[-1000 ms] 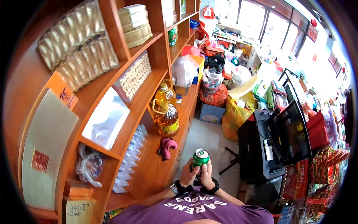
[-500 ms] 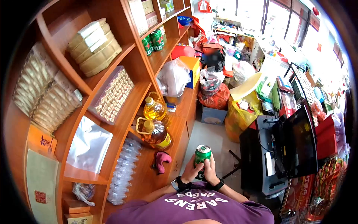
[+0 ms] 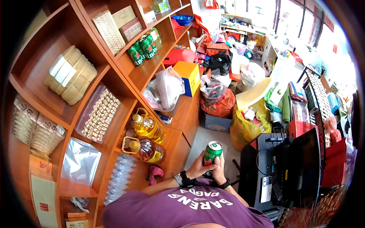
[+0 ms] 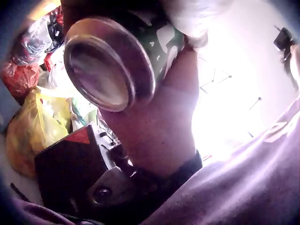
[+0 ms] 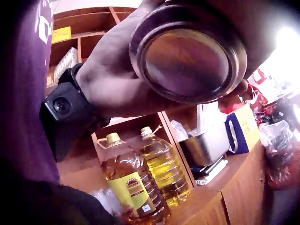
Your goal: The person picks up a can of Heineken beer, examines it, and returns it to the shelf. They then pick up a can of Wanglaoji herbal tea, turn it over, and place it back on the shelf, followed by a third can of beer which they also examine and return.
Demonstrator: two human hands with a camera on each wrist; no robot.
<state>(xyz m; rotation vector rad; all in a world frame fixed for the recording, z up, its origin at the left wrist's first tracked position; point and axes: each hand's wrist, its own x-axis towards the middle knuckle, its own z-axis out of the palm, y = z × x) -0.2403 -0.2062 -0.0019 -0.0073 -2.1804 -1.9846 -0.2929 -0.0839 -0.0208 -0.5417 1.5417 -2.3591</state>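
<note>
You hold the green can (image 3: 211,152) in both hands in front of your chest, at 6 o'clock in the head view. Your left hand (image 3: 197,168) curls round its 9 o'clock side and your right hand (image 3: 219,170) curls round its 3 o'clock side, both gripping the wall. The can is roughly upright with its top rim toward the head camera, in the air, touching only your hands. Both wrist views show its bare metal base from below. Two oil bottles (image 3: 150,151) stand on the wooden counter (image 3: 176,142) at 9 o'clock of the can, well apart from it. Pink cloth (image 3: 155,171) at 8 o'clock. Shelf cans (image 3: 142,47) at 11 o'clock, far up. Black monitor (image 3: 302,163) at 3 o'clock, yellow bag (image 3: 245,125) at 1 o'clock.
</note>
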